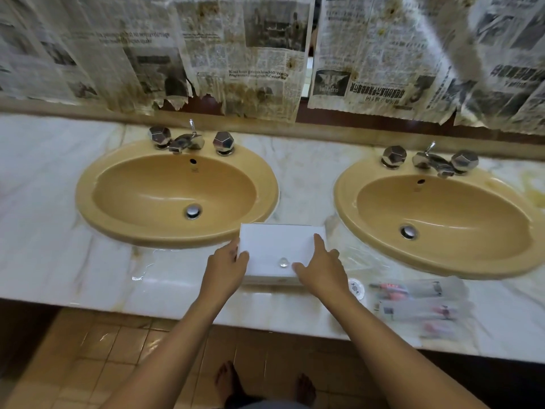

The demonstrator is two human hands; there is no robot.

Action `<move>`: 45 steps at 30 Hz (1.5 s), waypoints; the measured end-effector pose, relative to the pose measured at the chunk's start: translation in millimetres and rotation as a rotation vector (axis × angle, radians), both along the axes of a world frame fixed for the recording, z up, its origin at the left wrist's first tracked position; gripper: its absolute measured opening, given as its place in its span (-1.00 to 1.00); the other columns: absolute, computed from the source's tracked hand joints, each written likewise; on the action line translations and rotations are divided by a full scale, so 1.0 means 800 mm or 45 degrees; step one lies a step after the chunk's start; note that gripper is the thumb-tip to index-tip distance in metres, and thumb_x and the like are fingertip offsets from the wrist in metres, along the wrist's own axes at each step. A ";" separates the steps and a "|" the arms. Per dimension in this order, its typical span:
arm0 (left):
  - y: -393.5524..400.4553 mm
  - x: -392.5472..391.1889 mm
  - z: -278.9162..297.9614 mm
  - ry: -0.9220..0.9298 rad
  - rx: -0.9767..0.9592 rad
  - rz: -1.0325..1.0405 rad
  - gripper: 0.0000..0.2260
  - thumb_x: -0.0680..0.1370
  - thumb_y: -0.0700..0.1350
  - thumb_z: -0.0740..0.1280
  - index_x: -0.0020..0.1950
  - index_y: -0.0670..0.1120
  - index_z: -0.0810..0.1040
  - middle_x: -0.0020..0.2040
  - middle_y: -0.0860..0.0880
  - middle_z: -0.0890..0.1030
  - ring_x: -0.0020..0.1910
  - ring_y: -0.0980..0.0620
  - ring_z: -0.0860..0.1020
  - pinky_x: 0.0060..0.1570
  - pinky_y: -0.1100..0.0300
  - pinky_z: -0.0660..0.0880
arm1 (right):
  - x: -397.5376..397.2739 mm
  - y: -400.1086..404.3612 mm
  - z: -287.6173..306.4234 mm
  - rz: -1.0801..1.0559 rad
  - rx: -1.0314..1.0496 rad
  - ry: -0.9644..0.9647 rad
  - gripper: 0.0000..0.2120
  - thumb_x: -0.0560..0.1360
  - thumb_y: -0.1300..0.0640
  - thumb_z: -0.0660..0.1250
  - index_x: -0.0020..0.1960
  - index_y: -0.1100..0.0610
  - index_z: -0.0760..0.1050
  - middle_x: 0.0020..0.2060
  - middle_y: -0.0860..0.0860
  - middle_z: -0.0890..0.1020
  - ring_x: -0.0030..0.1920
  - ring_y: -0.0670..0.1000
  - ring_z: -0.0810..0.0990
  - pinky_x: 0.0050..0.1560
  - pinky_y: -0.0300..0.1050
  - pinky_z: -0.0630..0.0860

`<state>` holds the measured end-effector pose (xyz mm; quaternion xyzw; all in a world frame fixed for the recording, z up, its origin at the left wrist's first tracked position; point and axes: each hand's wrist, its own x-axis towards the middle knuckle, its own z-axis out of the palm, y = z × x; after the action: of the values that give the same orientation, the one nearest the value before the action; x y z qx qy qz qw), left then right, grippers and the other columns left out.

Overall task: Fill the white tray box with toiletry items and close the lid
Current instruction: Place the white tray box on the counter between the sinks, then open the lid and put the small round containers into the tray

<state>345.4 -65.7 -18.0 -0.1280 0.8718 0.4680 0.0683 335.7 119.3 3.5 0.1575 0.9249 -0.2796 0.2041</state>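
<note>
A white tray box (277, 246) sits on the marble counter between two sinks, its flat lid down and a small clear knob (283, 262) near the front of the lid. My left hand (227, 267) grips the box's left front corner, thumb on top. On the lid's right front, my right hand (320, 265) rests with fingers spread. To the right of the box lie a small round white item (356, 288) and several clear-wrapped toiletry items (418, 302).
Two tan oval sinks (97, 202) (345, 199) with chrome taps flank the box. Clear plastic wrap (349, 255) lies between the box and the right sink. The counter's front edge (177, 315) runs just below the hands. Newspaper covers the wall behind.
</note>
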 end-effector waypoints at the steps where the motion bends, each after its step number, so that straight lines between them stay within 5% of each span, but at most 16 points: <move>1: 0.000 -0.001 0.000 0.009 0.020 0.013 -0.81 0.55 -0.12 0.19 -0.04 0.14 0.55 -0.15 -0.15 0.60 -0.13 -0.09 0.53 -0.20 0.15 0.38 | 0.000 0.000 0.001 0.018 0.044 -0.007 -0.28 0.52 -0.10 0.29 0.54 -0.03 -0.02 0.34 0.19 0.31 0.34 0.21 0.36 0.28 0.09 0.38; 3: 0.000 -0.002 0.001 0.016 0.048 0.025 -0.75 0.56 -0.14 0.20 -0.02 0.22 0.54 -0.10 -0.08 0.63 -0.06 -0.07 0.56 -0.19 0.17 0.40 | 0.001 -0.001 0.001 0.125 0.246 0.051 -0.34 0.54 -0.12 0.24 0.53 -0.04 0.03 0.42 0.19 0.24 0.44 0.21 0.22 0.45 0.23 0.13; 5: -0.005 -0.005 -0.002 0.009 0.073 0.060 -0.73 0.57 -0.14 0.22 0.22 0.10 0.56 0.09 -0.03 0.64 0.12 -0.01 0.56 -0.09 0.20 0.39 | 0.004 -0.006 0.003 0.249 0.366 0.216 -0.45 0.56 -0.10 0.19 0.49 -0.05 0.14 0.49 0.15 0.15 0.51 0.17 0.07 0.47 0.32 -0.10; 9: -0.020 -0.018 -0.007 0.052 0.098 0.126 -0.73 0.59 -0.19 0.23 0.28 -0.09 0.54 0.22 -0.02 0.59 0.20 0.05 0.52 0.10 0.25 0.34 | 0.005 -0.024 0.004 0.440 0.271 0.343 -0.62 0.57 -0.12 0.18 0.35 -0.05 0.37 0.47 0.04 0.23 0.52 0.07 0.03 0.47 0.28 -0.18; 20: -0.057 -0.046 -0.018 0.083 0.169 -0.103 -0.48 0.45 -0.46 0.11 0.20 0.02 0.54 0.20 0.10 0.57 0.24 0.15 0.50 0.14 0.24 0.41 | -0.019 -0.037 0.023 0.548 0.283 0.305 -0.80 0.58 0.12 0.17 0.10 0.17 0.50 0.16 0.08 0.46 0.35 0.11 0.29 0.48 0.26 -0.03; 24: -0.063 -0.053 -0.022 0.048 0.258 -0.302 -0.52 0.47 -0.37 0.32 0.18 0.18 0.53 0.24 0.27 0.52 0.22 0.35 0.45 0.20 0.25 0.37 | -0.047 -0.034 0.056 0.527 0.286 0.286 -0.74 0.61 0.06 0.12 0.12 0.19 0.49 0.16 0.12 0.46 0.31 0.16 0.32 0.44 0.27 0.07; 28: -0.048 -0.066 -0.016 0.056 0.384 -0.277 -0.78 0.52 -0.08 0.42 0.13 0.13 0.59 0.16 0.22 0.59 0.16 0.31 0.52 0.16 0.30 0.44 | -0.080 -0.036 0.075 0.479 0.264 0.282 -0.79 0.60 0.06 0.13 -0.06 0.15 0.47 0.08 0.11 0.50 0.24 0.18 0.39 0.41 0.27 0.12; 30: -0.031 -0.073 -0.008 0.112 0.374 -0.221 -0.94 0.56 0.00 0.33 -0.04 0.13 0.60 -0.08 0.28 0.65 -0.04 0.39 0.56 -0.03 0.48 0.44 | -0.090 -0.035 0.079 0.425 0.255 0.349 -0.75 0.60 0.04 0.14 -0.05 0.16 0.50 0.07 0.10 0.53 0.23 0.19 0.42 0.40 0.27 0.13; 33: -0.009 -0.084 -0.013 0.169 0.312 -0.076 -0.79 0.61 0.02 0.25 -0.21 0.06 0.51 -0.34 0.16 0.54 -0.31 0.25 0.49 -0.30 0.39 0.35 | -0.093 -0.025 0.079 0.277 0.172 0.543 -0.72 0.60 0.02 0.16 0.17 0.11 0.53 0.17 0.09 0.52 0.26 0.16 0.42 0.40 0.21 0.16; 36: 0.004 -0.090 -0.026 0.210 0.278 0.040 -0.64 0.62 0.08 0.20 -0.25 -0.14 0.36 -0.35 0.00 0.33 -0.35 0.08 0.30 -0.31 0.18 0.22 | -0.086 -0.011 0.072 0.108 0.054 0.877 -0.74 0.54 0.10 0.25 0.20 0.09 0.53 0.19 0.08 0.51 0.24 0.12 0.43 0.37 0.17 0.22; 40: 0.016 -0.092 -0.029 0.234 0.256 0.159 -0.54 0.62 0.14 0.15 -0.18 -0.27 0.35 -0.30 -0.07 0.33 -0.31 0.04 0.31 -0.29 0.12 0.23 | -0.067 0.008 0.056 -0.086 0.026 1.129 -0.86 0.46 0.21 0.28 0.00 0.13 0.55 0.00 0.05 0.53 0.05 0.09 0.48 0.10 0.01 0.38; 45: 0.022 -0.088 -0.037 0.235 0.213 0.192 -0.57 0.63 0.16 0.10 -0.20 -0.17 0.38 -0.33 0.00 0.35 -0.34 0.07 0.31 -0.32 0.16 0.25 | -0.040 0.038 0.028 -0.037 0.221 0.703 -0.92 0.45 0.18 0.25 -0.12 0.16 0.51 -0.13 0.05 0.54 -0.09 0.13 0.52 -0.10 -0.01 0.43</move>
<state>274.9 -47.9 -47.7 -0.1434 0.8203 0.5525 -0.0370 303.4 149.6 25.7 0.1057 0.9635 -0.2345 -0.0736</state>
